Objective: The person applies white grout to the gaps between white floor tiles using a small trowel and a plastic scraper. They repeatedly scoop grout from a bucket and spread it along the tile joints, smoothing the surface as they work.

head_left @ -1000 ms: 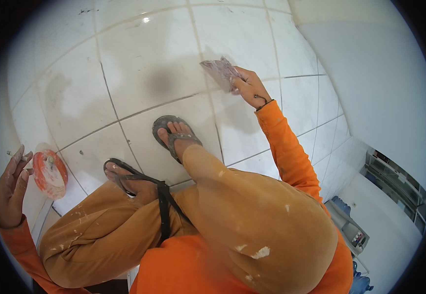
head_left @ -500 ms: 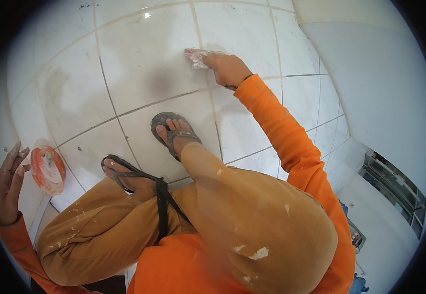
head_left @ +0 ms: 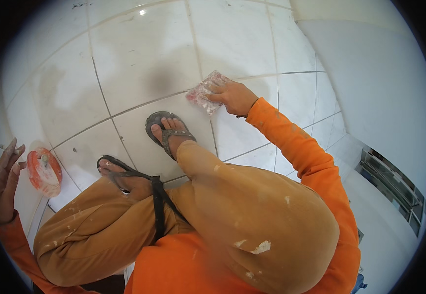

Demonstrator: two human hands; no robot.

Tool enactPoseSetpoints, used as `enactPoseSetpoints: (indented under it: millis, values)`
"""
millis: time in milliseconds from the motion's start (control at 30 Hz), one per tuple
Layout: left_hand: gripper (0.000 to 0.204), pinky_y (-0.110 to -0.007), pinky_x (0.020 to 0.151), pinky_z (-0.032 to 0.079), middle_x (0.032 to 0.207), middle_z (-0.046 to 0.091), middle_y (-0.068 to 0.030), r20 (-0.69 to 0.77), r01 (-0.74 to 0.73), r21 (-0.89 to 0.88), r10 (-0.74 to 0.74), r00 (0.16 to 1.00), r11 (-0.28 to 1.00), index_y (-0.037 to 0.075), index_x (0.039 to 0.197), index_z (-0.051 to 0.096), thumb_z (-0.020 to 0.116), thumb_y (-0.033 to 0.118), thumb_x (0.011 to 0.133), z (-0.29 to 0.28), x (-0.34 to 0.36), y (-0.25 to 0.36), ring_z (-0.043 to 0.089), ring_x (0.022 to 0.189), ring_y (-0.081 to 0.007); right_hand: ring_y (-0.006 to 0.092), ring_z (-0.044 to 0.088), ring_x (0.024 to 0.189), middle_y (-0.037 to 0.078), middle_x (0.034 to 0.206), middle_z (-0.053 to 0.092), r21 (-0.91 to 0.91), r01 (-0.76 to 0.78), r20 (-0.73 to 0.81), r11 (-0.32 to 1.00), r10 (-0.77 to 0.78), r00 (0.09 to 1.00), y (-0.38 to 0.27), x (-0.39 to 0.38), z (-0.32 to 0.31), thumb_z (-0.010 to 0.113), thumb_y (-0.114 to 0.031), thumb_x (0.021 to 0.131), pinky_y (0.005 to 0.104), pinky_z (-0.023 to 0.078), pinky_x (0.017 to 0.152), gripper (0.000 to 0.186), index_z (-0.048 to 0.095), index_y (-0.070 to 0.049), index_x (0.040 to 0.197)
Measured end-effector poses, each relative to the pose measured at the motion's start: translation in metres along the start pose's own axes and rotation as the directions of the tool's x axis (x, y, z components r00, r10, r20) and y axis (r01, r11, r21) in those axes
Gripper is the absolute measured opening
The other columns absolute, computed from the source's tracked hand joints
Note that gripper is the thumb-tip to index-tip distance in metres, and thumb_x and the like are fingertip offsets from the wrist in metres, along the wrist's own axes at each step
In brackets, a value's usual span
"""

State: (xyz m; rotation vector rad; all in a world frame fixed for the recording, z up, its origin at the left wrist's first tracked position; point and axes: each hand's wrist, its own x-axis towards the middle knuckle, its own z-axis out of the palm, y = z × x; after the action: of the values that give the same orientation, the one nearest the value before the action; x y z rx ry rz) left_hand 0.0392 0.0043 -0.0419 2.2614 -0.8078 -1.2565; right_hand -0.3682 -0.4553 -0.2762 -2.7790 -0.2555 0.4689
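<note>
My right hand (head_left: 236, 97) presses a flat, square, pinkish pad (head_left: 205, 93) against the floor tiles, its fingers spread over one edge. White paste smears the pad; what it is made of I cannot tell. It covers part of a joint between tiles, just beyond my sandalled foot (head_left: 171, 136). Raised at the far left, my left hand (head_left: 7, 179) pinches a thin white stick that looks like a cigarette (head_left: 10, 149) between its fingers. Beside that hand lies a round red-orange dish (head_left: 44, 172) with white paste inside.
Pale square tiles (head_left: 146, 46) spread in front of me, some joints dark, others filled light. A white wall (head_left: 370, 73) rises on the right. Further back on that side is a metal-framed glass panel (head_left: 392, 183). My other sandalled foot (head_left: 124, 177) stands near the dish.
My right hand has drawn the pad nearer to me, and the pad now lies flatter with the hand over it. The left hand has hardly moved; the view has shifted slightly.
</note>
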Motion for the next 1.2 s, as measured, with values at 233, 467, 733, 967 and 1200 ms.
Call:
enactPoseSetpoints:
  millis: [233,467,733,967,1200]
  values:
    - [0.059,-0.040,0.108,0.042,0.143,0.051,-0.0245,-0.002,0.007,-0.012,-0.007,1.000,1.000,-0.007,0.150,0.035,0.051,0.027,0.104,0.002,0.001,0.002,0.046,0.138,-0.0287,0.0229,0.043,0.142,-0.001,0.145,0.056,-0.021,0.051,0.186,0.998,-0.046,0.982,0.032,-0.028,-0.016,0.061,0.004,0.072,0.0594,0.016,0.124,0.057,0.071,-0.026,0.120]
    - [0.061,-0.039,0.107,0.042,0.141,0.051,-0.0257,0.000,0.056,-0.017,-0.056,0.998,0.998,-0.009,0.150,0.034,0.051,0.026,0.104,0.002,-0.008,0.002,0.048,0.135,-0.0279,0.0296,0.041,0.143,0.004,0.145,0.056,0.068,-0.209,0.058,0.976,0.205,0.977,-0.016,-0.080,0.022,0.063,0.004,0.065,0.0568,0.026,0.120,0.067,0.067,-0.020,0.127]
    - [0.060,-0.037,0.107,0.041,0.137,0.055,-0.0244,0.031,0.052,-0.141,-0.049,0.998,0.989,-0.012,0.149,0.033,0.054,0.020,0.102,0.010,0.004,0.002,0.052,0.130,-0.0260,0.0348,0.064,0.110,0.014,0.119,0.068,0.327,-0.726,0.403,0.604,0.606,0.686,-0.106,-0.129,0.028,0.058,-0.003,0.076,0.0402,0.054,0.091,0.050,0.068,-0.014,0.123]
    - [0.060,-0.034,0.105,0.041,0.128,0.061,-0.0218,0.101,0.103,-0.175,-0.086,0.991,0.979,-0.015,0.147,0.034,0.056,0.016,0.101,0.021,0.019,0.012,0.057,0.120,-0.0224,0.0165,0.066,0.085,0.007,0.100,0.070,0.976,-0.102,0.217,-0.194,0.922,0.321,-0.055,-0.141,0.046,0.058,-0.010,0.089,0.0334,0.055,0.074,0.030,0.065,0.003,0.115]
    - [0.060,-0.033,0.102,0.044,0.128,0.060,-0.0233,0.114,0.198,-0.148,-0.182,0.977,0.969,-0.016,0.147,0.032,0.056,0.016,0.102,0.018,0.019,0.006,0.058,0.116,-0.0216,0.0151,0.066,0.091,0.006,0.102,0.069,0.837,0.406,0.332,-0.365,0.931,0.153,-0.030,-0.152,0.055,0.060,-0.009,0.092,0.0315,0.055,0.074,0.030,0.062,0.001,0.120]
